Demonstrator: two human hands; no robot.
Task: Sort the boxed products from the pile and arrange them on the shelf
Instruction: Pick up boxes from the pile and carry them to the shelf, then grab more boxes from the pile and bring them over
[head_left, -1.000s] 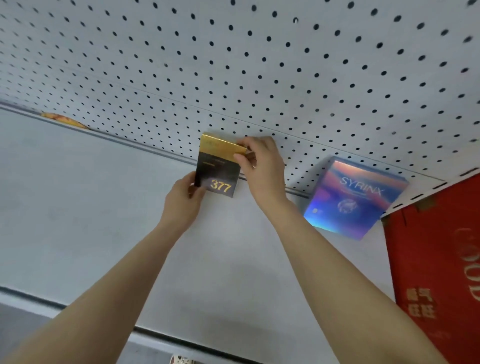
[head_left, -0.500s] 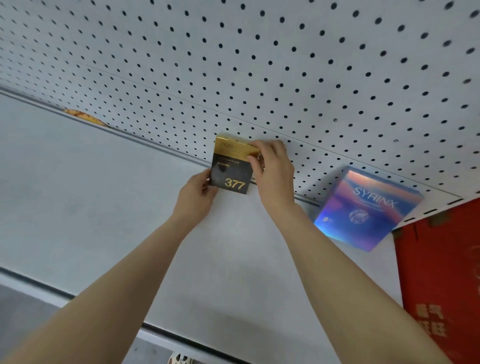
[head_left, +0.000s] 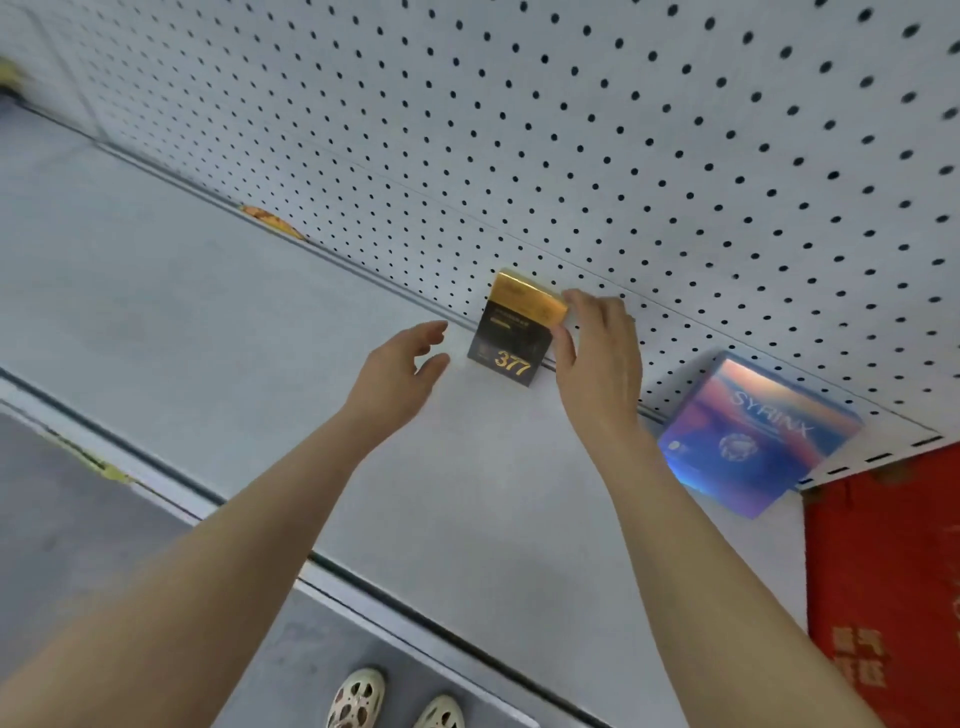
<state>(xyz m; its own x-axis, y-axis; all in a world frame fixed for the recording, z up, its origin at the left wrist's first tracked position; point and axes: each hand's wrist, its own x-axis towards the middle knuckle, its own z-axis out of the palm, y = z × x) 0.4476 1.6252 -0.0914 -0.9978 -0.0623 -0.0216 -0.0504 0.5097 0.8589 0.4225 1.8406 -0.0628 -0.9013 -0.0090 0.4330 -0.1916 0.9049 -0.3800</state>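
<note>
The black-and-gold box (head_left: 511, 328) is stood at the far edge of the shelf (head_left: 218, 312), against the pegboard (head_left: 623, 156). It is grasped at its right side by the right hand (head_left: 597, 358); the left hand (head_left: 397, 376) is held released just left of it. If let go while tilted, it may be tipped forward.

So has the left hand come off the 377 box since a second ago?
Yes. The left hand has let go and drawn back left, away from the 377 box, which stands against the pegboard; the right hand touches it.
</note>
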